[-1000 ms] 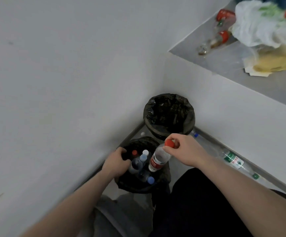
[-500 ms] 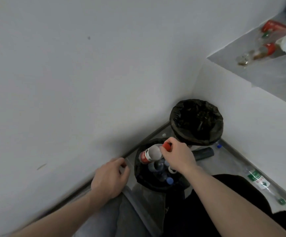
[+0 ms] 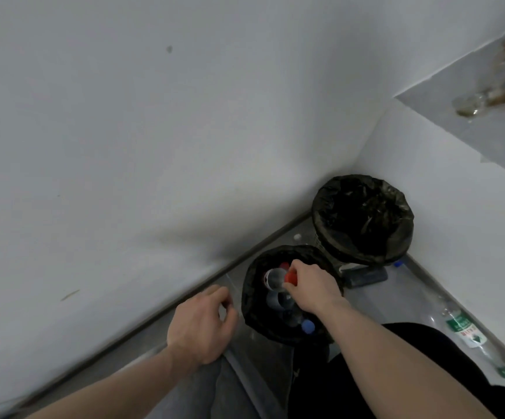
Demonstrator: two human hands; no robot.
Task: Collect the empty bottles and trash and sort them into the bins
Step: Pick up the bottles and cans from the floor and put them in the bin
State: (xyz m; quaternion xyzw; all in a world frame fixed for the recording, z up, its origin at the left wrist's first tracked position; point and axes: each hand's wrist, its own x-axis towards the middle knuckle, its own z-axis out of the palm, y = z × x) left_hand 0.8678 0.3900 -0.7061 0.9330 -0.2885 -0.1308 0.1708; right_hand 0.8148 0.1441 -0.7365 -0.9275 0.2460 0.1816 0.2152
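Two black-bagged bins stand in the floor corner. The near bin (image 3: pixel 249 300) holds several plastic bottles with red and blue caps. My right hand (image 3: pixel 310 285) is over this bin and grips a clear bottle with a red cap (image 3: pixel 275 279) by its neck, the bottle lying across the others inside. My left hand (image 3: pixel 201 323) hovers left of the near bin with loosely curled fingers and holds nothing. The far bin (image 3: pixel 363 217) looks dark inside. A clear bottle with a green label (image 3: pixel 464 329) lies on the floor along the right wall.
White walls meet at the corner behind the bins. A dark flat object (image 3: pixel 366 276) lies beside the far bin's base. A grey ledge (image 3: pixel 487 128) at upper right carries red-capped bottles (image 3: pixel 499 92). My dark trousers fill the lower right.
My left hand let go of the near bin's rim and drew back to the left. My right hand tipped the red-capped bottle down into the near bin. The camera turned left.
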